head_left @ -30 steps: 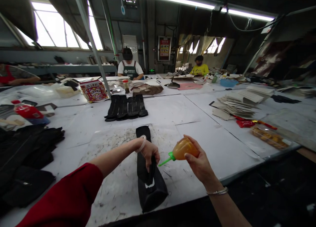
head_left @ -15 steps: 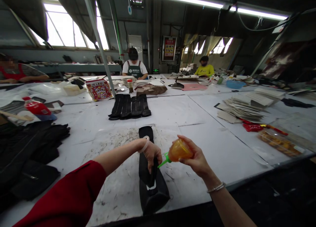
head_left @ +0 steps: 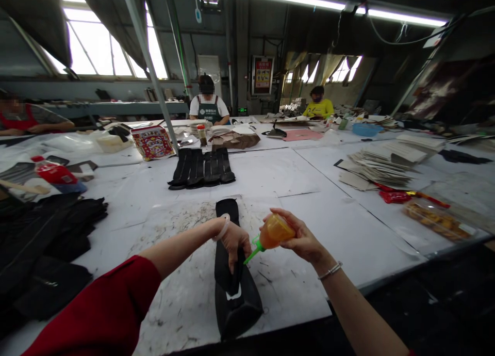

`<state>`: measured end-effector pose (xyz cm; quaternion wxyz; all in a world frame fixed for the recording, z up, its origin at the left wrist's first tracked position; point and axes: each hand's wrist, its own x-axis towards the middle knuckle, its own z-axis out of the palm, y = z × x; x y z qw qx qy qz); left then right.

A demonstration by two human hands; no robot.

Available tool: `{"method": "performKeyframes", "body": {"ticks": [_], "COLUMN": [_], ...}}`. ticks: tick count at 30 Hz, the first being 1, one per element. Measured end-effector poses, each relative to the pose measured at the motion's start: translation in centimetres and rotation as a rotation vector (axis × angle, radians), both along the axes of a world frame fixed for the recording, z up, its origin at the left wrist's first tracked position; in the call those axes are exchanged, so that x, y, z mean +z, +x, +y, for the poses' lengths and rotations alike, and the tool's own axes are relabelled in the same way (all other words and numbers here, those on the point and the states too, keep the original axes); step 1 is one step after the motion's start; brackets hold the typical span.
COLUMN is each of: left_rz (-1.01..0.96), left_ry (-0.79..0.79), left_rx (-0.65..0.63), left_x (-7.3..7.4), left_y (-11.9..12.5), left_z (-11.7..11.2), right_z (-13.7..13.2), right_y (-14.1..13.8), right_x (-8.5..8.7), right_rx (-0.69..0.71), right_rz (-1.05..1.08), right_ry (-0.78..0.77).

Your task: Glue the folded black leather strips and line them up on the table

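Observation:
In front of me a long black fabric piece [head_left: 237, 307], perhaps a pouch or small bag, lies lengthwise on the stained white sheet. A small white patch [head_left: 234, 292] shows on it. My left hand [head_left: 234, 240] is closed on a raised fold of the black fabric, fingers pointing down. My right hand [head_left: 301, 237] grips a squeeze bottle [head_left: 276, 231] of amber liquid, tilted nozzle-down. Its green nozzle [head_left: 253, 253] reaches the fabric just right of my left fingers; whether the tip touches is too small to tell.
Black fabric pieces [head_left: 50, 253] are heaped at left, beside a red bottle [head_left: 54, 170]. Flat black pieces [head_left: 202, 167] lie ahead. Stacked grey boards [head_left: 381, 162] and a clear food box [head_left: 436, 221] sit at right. Across the table a person in an apron [head_left: 209, 108] works.
The squeeze bottle and my right hand have shifted slightly left, and the nozzle points more steeply down beside the fold. My left hand keeps its hold on the fabric.

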<state>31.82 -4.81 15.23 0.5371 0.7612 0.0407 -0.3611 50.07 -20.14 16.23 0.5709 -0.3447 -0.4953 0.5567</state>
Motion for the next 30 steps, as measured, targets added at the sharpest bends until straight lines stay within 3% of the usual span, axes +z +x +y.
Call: {"method": "performKeyframes", "body": {"ticks": [9,16,22,30], "left_rz": [0.001,0.041,0.032,0.001], "left_ry": [-0.015,0.045,0.048,-0.015], "left_rx": [0.031,0.065,0.075,0.067], "left_x": [0.2,1.0,1.7,0.3], "left_y": [0.1,-0.1,-0.3,-0.5], "left_z": [-0.2,-0.6,-0.9,-0.3], "right_z": [0.6,1.0,1.4,1.8], "right_y": [-1.1,-0.7,-0.8,-0.7], "right_x": [-0.2,0.1,0.1,0.0], "right_rx": [-0.163,-0.078,-0.084,-0.040], "right_rz": [-0.014,0.006,0.039,0.075], "right_ry": [-0.064,-0.057,-0.052,-0.058]}}
